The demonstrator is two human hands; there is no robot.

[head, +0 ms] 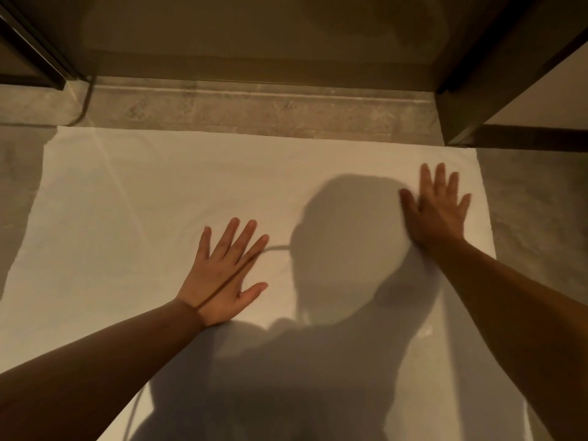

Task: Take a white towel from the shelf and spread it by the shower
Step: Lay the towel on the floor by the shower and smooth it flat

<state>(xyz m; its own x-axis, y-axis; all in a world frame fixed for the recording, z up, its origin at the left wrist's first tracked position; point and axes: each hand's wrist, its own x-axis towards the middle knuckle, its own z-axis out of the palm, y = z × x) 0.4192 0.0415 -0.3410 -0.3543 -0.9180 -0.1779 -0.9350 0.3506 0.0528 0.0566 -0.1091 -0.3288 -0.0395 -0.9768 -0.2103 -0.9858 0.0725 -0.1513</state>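
White towel (152,198) lies flat on the floor, with the shower step (254,113) at 12 o'clock. We press our left hand (222,275) and right hand (437,211) on it, fingers straight and spread.

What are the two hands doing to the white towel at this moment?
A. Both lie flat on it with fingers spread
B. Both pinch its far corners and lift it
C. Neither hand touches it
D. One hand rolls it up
A: the left hand and right hand lie palm-down, fingers spread, on the white towel spread over the floor.
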